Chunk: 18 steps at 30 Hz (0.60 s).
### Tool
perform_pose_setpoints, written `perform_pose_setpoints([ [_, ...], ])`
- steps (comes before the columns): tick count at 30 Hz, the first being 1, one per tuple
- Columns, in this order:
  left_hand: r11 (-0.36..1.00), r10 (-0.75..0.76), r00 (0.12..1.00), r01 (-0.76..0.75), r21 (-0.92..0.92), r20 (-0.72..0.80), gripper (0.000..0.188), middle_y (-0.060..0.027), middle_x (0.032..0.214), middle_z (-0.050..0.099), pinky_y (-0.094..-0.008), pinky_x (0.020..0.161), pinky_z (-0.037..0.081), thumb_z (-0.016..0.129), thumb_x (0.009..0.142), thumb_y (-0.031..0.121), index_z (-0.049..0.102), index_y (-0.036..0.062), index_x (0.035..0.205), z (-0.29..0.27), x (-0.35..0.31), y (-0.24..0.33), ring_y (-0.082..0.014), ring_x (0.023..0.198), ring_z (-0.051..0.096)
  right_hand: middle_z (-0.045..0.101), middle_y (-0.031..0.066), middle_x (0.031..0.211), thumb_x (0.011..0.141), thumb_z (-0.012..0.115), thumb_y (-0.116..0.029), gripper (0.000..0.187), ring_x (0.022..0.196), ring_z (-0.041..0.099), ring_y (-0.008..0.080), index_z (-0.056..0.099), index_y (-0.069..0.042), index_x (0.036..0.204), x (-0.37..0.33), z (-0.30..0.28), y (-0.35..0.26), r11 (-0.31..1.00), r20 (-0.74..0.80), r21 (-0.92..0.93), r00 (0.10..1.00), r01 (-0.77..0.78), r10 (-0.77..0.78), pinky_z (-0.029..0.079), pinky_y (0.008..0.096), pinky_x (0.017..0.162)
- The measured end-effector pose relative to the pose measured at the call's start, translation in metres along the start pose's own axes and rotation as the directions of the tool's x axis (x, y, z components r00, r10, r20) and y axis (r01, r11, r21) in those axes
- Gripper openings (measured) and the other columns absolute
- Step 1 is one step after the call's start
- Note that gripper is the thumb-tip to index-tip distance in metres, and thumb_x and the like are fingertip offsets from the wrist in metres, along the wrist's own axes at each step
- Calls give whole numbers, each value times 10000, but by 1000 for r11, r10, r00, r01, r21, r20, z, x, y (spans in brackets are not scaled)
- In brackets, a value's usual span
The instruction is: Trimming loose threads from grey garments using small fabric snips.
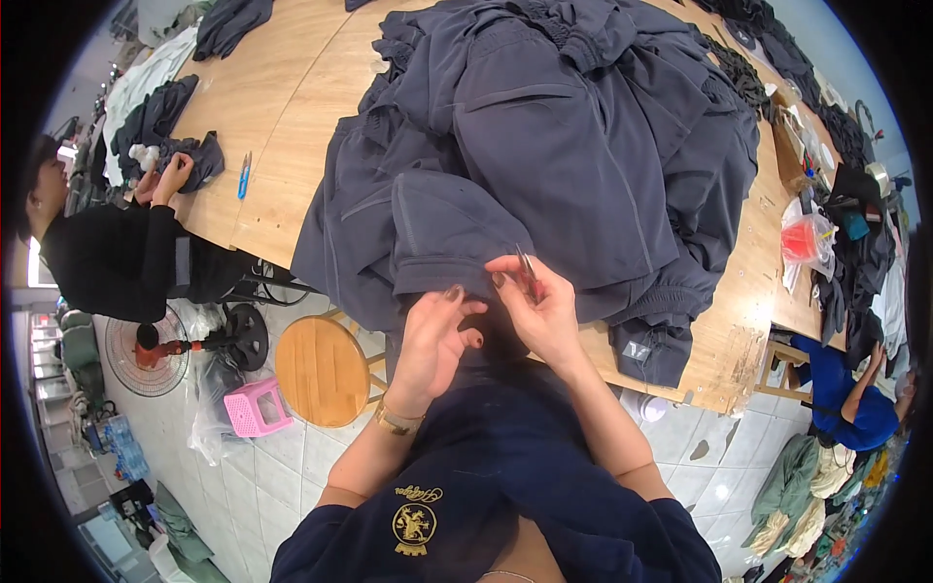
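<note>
A large heap of dark grey garments [554, 146] with stitched seams and gathered elastic edges covers the table in front of me. One garment's hemmed edge [442, 274] hangs toward me at the heap's near side. My right hand [544, 316] is closed around small thread snips [530, 275] with red handles, their blades pointing up and away. Its thumb and forefinger lie close to the hem. Just left of it, my left hand [434, 340] is turned partly palm-up below the hem, fingers loosely bent and apart, with nothing visible in them.
The wooden table [301, 83] bears blue-handled snips [244, 177] at the left, where a co-worker [107, 233] handles dark cloth. A round wooden stool [323, 371], a pink plastic stool [257, 407] and a fan [146, 350] stand left on the tiled floor. Another person [855, 408] sits right.
</note>
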<state>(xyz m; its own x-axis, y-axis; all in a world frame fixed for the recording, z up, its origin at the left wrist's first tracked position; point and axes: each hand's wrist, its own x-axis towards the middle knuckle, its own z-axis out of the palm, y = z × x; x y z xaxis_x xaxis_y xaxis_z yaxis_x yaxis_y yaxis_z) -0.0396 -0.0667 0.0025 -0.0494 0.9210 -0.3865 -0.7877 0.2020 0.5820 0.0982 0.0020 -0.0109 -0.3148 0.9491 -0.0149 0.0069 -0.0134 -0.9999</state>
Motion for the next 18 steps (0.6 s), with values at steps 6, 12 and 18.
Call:
perform_pose_setpoints([
  [6,972,-161,984,171,159,-73,148,-4,957,582,-317,714,524,572,923,190,602,59,985,21,27,-15,-88,897,559,522,-51,723,919,536,-49,107,650,408,-4,613,-6,978,-4,-16,-10,990,-135,142,991,21,-1,339,159,556],
  [12,991,-73,996,79,-113,49,115,-6,882,571,-418,869,537,510,940,109,540,63,840,20,29,-23,-85,820,566,553,9,773,893,532,2,102,610,486,57,597,0,972,-10,-34,-2,985,-186,166,980,-45,76,386,187,559],
  [18,995,-20,1000,19,-101,-11,107,-31,888,584,-413,899,508,482,952,109,525,55,871,18,27,-26,-141,854,593,559,96,846,684,614,94,343,655,587,233,629,-32,1002,-7,-28,3,796,-22,-449,886,405,-463,492,307,570],
])
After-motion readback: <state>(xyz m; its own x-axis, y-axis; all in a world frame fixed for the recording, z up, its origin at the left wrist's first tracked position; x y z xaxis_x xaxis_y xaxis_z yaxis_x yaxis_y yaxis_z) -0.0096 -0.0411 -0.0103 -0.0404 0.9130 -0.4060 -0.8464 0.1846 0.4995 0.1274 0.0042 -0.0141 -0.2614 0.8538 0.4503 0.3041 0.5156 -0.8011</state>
